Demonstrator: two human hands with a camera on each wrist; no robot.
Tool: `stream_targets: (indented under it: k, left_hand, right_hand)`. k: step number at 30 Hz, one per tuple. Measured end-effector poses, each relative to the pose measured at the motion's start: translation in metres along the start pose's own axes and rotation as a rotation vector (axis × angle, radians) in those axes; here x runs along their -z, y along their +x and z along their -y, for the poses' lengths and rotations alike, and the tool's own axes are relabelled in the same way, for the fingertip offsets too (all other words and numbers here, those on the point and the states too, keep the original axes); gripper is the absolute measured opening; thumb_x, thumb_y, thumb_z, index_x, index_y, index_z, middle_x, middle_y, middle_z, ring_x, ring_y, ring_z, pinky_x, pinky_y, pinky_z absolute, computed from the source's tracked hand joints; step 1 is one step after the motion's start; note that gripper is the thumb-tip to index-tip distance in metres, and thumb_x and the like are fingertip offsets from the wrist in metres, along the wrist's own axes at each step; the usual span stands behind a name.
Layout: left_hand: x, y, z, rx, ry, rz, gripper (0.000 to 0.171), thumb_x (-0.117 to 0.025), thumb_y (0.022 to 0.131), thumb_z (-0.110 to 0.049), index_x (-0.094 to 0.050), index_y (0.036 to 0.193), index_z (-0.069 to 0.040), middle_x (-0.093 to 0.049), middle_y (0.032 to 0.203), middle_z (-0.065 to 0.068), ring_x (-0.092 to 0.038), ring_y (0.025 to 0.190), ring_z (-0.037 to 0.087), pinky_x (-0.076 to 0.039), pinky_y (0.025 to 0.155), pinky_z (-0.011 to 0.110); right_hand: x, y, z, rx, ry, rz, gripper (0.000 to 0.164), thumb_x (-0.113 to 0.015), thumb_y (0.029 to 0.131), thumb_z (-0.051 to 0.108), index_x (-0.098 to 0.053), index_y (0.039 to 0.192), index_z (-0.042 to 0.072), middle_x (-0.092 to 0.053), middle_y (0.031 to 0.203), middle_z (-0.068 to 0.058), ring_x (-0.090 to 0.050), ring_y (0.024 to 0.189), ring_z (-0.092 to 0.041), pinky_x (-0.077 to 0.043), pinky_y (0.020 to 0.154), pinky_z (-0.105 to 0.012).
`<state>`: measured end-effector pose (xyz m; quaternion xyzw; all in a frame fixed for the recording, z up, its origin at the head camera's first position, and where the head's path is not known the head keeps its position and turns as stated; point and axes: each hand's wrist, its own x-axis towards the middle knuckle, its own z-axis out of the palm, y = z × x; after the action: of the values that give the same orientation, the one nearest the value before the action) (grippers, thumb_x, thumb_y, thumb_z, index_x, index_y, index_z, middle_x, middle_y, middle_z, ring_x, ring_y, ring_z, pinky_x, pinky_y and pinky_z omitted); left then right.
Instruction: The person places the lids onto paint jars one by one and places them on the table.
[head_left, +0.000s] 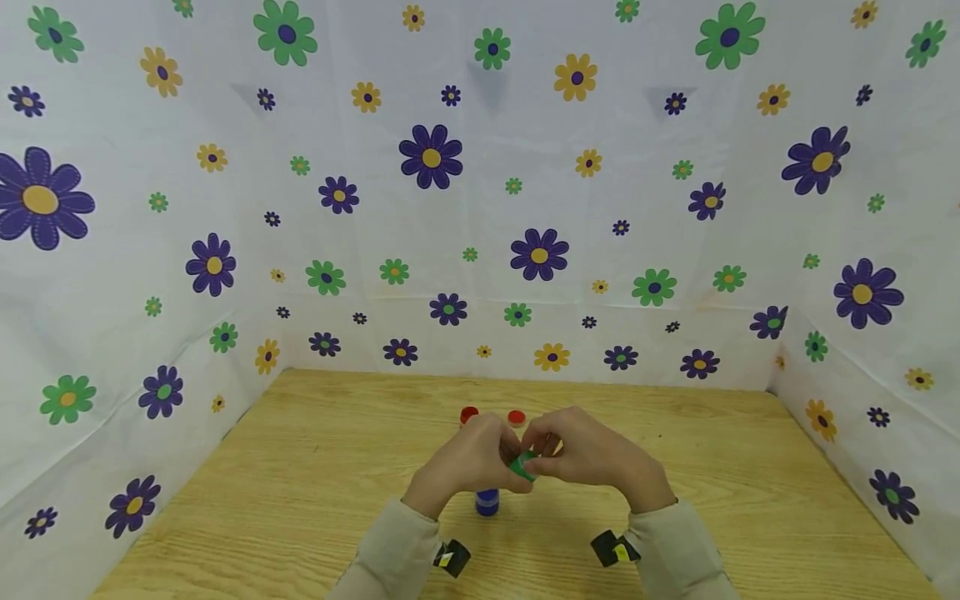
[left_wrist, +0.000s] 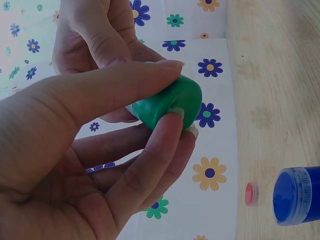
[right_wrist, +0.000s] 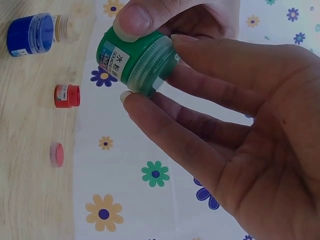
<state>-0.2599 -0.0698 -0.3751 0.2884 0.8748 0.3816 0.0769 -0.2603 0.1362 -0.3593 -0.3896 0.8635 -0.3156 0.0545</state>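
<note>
Both hands meet above the table around a small green paint jar [right_wrist: 125, 55], tilted, with a printed label and a clear ridged lid [right_wrist: 152, 67]. My left hand [head_left: 476, 454] grips the green body, its thumb and fingertips pressing the sides in the left wrist view. The fingers and thumb of my right hand [head_left: 588, 450] pinch the clear lid. Lid and jar are together; whether the thread is loose I cannot tell. Just below the left hand stands a blue paint jar [head_left: 487, 502], partly covered by that hand in the head view.
Farther back on the wooden table [head_left: 337, 467] stand a small red paint jar [right_wrist: 65, 96] and, beside it, a red lid [right_wrist: 57, 155]. A clear ridged piece [right_wrist: 61, 28] shows beside the blue jar. Flower-printed cloth [head_left: 495, 208] encloses the table's back and sides.
</note>
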Motion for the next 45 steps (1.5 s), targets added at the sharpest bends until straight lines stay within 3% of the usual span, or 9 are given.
stream_targets:
  k: [15,38,45]
  left_hand:
    - [0.002,-0.001,-0.001,0.021,-0.026,-0.015,0.016,-0.090,0.074,-0.006,-0.080,0.086,-0.005,-0.078,0.080,0.002,-0.070,0.068,0.008,-0.058,0.067,0.022]
    - [-0.003,0.000,-0.002,0.015,-0.032,0.006,0.014,-0.089,0.075,-0.003,-0.080,0.084,-0.004,-0.077,0.075,0.001,-0.067,0.063,0.007,-0.057,0.063,0.020]
    - [-0.014,0.005,0.002,0.004,0.061,-0.038,0.017,-0.088,0.074,-0.002,-0.078,0.089,-0.004,-0.076,0.080,0.002,-0.064,0.067,0.005,-0.055,0.065,0.020]
  right_hand:
    - [0.003,-0.003,0.001,-0.005,0.121,0.011,0.019,-0.078,0.089,0.002,-0.075,0.107,0.007,-0.074,0.110,-0.009,-0.074,0.104,-0.026,-0.062,0.085,-0.028]
    - [0.002,-0.002,0.000,0.007,0.099,0.030,0.017,-0.078,0.088,-0.001,-0.078,0.104,0.003,-0.077,0.102,-0.008,-0.075,0.091,-0.014,-0.062,0.081,-0.026]
    - [0.012,-0.008,-0.007,-0.047,0.026,0.040,0.017,-0.074,0.094,0.009,-0.076,0.111,0.006,-0.077,0.106,-0.008,-0.072,0.091,-0.013,-0.061,0.079,-0.024]
